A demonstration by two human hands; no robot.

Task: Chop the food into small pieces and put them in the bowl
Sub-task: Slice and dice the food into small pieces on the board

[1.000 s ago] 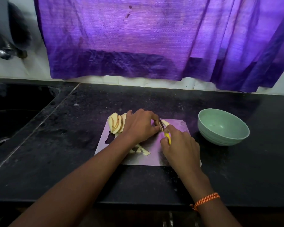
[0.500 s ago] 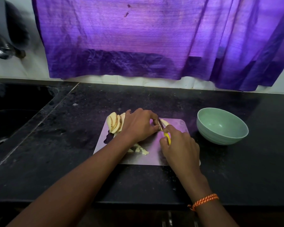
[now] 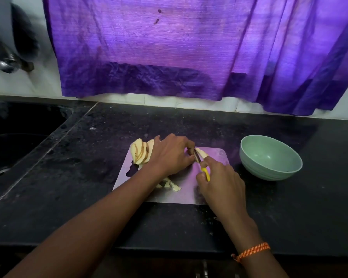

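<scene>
A metal cutting board (image 3: 187, 194) lies on the black counter. On its far left corner leans a row of pale potato slices (image 3: 140, 151). My left hand (image 3: 170, 154) curls its fingers down on a slice (image 3: 201, 152) near the board's far edge. My right hand (image 3: 222, 185) grips a yellow-handled knife (image 3: 205, 173), whose dark blade sits against the slice right beside my left fingertips. Several small cut pieces (image 3: 172, 186) lie on the board under my left wrist. An empty green bowl (image 3: 269, 157) stands to the right of the board.
A black sink (image 3: 18, 141) is sunk into the counter (image 3: 88, 197) at the left, with a tap (image 3: 6, 64) above it. A purple curtain (image 3: 189, 47) hangs over the back wall. The counter's front edge runs just below my forearms.
Hardly anything has changed: both hands stay on the slice and the knife at the same spot. The view has shifted slightly.
</scene>
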